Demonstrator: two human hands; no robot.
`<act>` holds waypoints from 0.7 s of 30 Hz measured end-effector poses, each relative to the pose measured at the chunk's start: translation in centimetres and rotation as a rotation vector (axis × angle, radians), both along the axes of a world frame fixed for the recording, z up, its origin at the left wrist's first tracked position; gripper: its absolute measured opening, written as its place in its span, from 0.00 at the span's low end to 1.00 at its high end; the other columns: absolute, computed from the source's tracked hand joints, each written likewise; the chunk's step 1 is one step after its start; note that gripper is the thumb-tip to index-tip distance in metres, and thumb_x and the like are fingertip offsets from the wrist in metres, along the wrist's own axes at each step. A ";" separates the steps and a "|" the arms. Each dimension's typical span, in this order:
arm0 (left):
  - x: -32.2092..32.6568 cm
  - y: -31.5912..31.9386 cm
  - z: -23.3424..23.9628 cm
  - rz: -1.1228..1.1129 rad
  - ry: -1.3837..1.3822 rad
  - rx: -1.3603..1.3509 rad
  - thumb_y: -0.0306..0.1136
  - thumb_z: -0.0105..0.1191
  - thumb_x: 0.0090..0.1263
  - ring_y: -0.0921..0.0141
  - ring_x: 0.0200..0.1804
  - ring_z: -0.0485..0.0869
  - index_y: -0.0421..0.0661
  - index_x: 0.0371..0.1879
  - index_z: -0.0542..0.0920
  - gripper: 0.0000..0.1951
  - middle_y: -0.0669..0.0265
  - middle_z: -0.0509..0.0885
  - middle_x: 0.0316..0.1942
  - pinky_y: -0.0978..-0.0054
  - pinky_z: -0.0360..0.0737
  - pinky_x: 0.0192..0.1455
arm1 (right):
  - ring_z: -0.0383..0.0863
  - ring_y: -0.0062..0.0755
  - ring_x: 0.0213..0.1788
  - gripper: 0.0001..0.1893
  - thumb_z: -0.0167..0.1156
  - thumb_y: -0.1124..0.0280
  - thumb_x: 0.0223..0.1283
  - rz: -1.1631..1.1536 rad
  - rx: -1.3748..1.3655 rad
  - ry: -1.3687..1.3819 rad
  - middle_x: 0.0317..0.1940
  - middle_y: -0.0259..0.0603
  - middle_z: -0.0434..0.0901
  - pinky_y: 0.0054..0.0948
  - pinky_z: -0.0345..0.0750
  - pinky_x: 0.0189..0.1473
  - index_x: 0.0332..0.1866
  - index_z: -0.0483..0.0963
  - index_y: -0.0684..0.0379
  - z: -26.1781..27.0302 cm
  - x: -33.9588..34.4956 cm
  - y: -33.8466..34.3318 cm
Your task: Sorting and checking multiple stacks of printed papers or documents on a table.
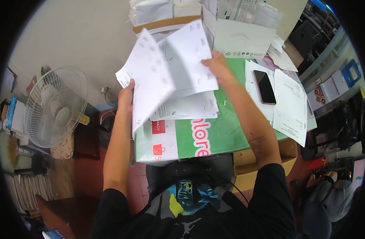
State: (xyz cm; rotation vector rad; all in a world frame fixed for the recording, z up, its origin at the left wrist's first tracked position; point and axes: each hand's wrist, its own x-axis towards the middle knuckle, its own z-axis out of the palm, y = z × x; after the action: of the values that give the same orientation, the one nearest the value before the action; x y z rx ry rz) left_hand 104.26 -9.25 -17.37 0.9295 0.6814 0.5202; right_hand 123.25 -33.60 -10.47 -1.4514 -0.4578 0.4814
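My left hand (127, 97) grips the left edge of a folded-over sheaf of printed papers (149, 77), its front sheet tilted up and blurred. On the other side, my right hand (219, 68) pinches the right edge of a white printed sheet (191, 59) between thumb and fingers. Both are held above a stack of printed forms (188, 107) that lies on the table. Where the raised sheets join behind the fold is hidden. The table has a green printed plastic cover (224, 128).
To the right, a black smartphone (264, 87) rests on papers beside more printed sheets (290, 107). White cardboard boxes (243, 38) of papers stand at the back. A fan (57, 107) is at left. An open wooden drawer (245, 162) juts out below. Another person (332, 200) sits at lower right.
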 end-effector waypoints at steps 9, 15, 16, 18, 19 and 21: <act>-3.8 0.9 -0.2 -0.364 0.065 0.363 0.33 0.53 0.74 0.74 0.31 0.80 0.37 0.51 0.79 0.14 0.60 0.84 0.38 0.81 0.78 0.32 | 0.84 0.39 0.55 0.22 0.53 0.73 0.72 0.170 -0.125 0.225 0.58 0.52 0.79 0.39 0.81 0.58 0.68 0.66 0.67 -2.8 -1.9 -5.4; -0.2 -2.3 -2.4 -0.132 0.197 0.900 0.27 0.59 0.68 0.61 0.52 0.82 0.34 0.58 0.74 0.21 0.49 0.80 0.54 0.65 0.79 0.54 | 0.81 0.34 0.59 0.27 0.56 0.60 0.74 0.310 -0.178 0.348 0.63 0.51 0.76 0.34 0.80 0.58 0.69 0.64 0.67 -2.5 -4.3 -3.5; -0.1 -2.4 -2.3 -0.156 0.285 1.089 0.29 0.60 0.67 0.59 0.55 0.80 0.34 0.60 0.73 0.24 0.47 0.77 0.57 0.63 0.78 0.57 | 0.82 0.36 0.57 0.26 0.60 0.70 0.70 0.342 -0.209 0.163 0.60 0.51 0.78 0.32 0.80 0.58 0.68 0.64 0.70 -3.2 -4.2 -3.4; -0.6 -3.2 -2.1 -0.159 0.277 1.071 0.30 0.62 0.65 0.57 0.57 0.79 0.35 0.62 0.73 0.26 0.46 0.75 0.58 0.62 0.77 0.59 | 0.82 0.36 0.56 0.25 0.60 0.74 0.68 0.276 -0.124 0.147 0.58 0.50 0.79 0.32 0.80 0.58 0.67 0.65 0.70 -3.6 -4.8 -3.4; -1.0 -3.5 -1.6 -0.168 0.273 1.051 0.32 0.64 0.63 0.55 0.59 0.77 0.37 0.64 0.72 0.29 0.46 0.73 0.59 0.61 0.76 0.60 | 0.83 0.37 0.54 0.25 0.60 0.79 0.65 0.207 -0.039 0.139 0.56 0.50 0.80 0.33 0.80 0.59 0.66 0.65 0.70 -3.7 -5.3 -3.4; -1.9 -3.4 -0.1 -0.224 0.263 0.905 0.33 0.67 0.62 0.58 0.58 0.78 0.36 0.66 0.70 0.34 0.48 0.76 0.58 0.61 0.76 0.60 | 0.83 0.35 0.54 0.24 0.58 0.81 0.65 0.183 0.049 0.077 0.56 0.49 0.80 0.32 0.79 0.58 0.65 0.66 0.70 -2.9 -6.1 -4.0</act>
State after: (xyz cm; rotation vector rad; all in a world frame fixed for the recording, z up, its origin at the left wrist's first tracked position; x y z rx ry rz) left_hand 102.34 -12.67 -17.50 1.9267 0.5566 0.5097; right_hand 117.14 -37.59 -13.34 -1.3453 -0.5398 0.6655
